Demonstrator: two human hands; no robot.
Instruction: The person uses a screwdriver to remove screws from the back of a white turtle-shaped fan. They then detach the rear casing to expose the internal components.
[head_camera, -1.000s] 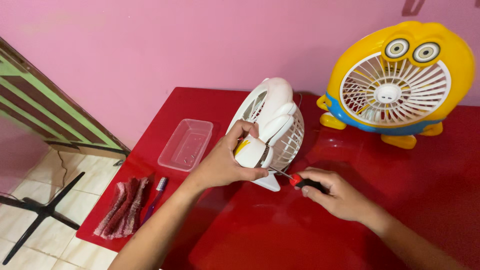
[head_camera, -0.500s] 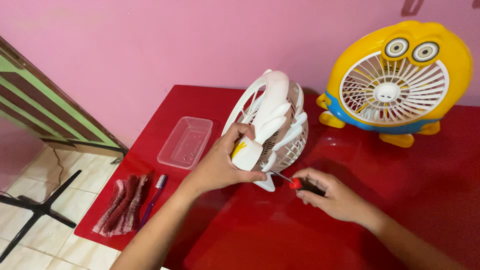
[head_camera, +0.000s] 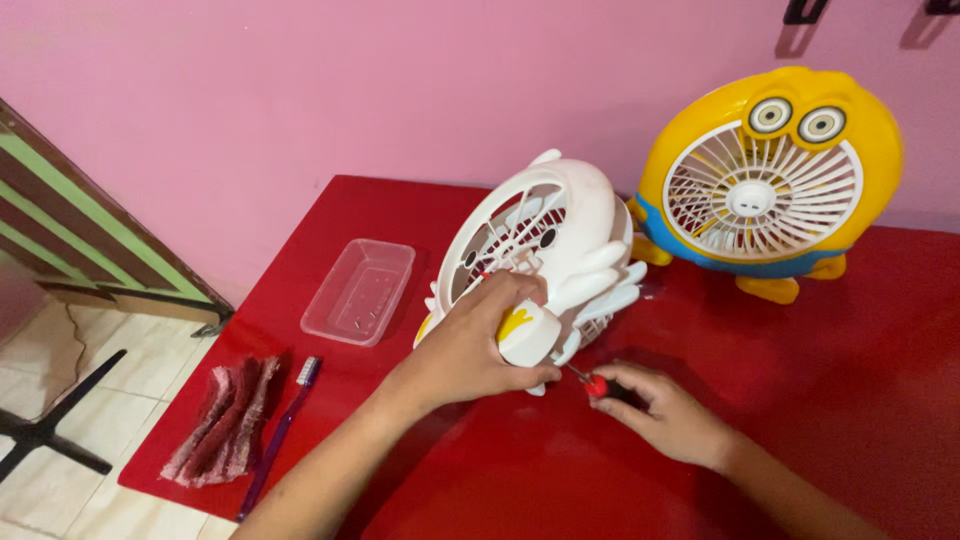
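While hands grip fan (head_camera: 540, 240), clear tub (head_camera: 360, 290) w/ screws

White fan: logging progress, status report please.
Left hand grips white fan, tilted. Right hand holds red screwdriver, tip at fan base. Yellow fan behind, apart.

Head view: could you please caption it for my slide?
Left hand steadies a white desk fan; right hand holds a red-handled screwdriver.

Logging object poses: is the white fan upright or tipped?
Tipped: white fan leans over, grille facing up-left, left hand gripping its base.
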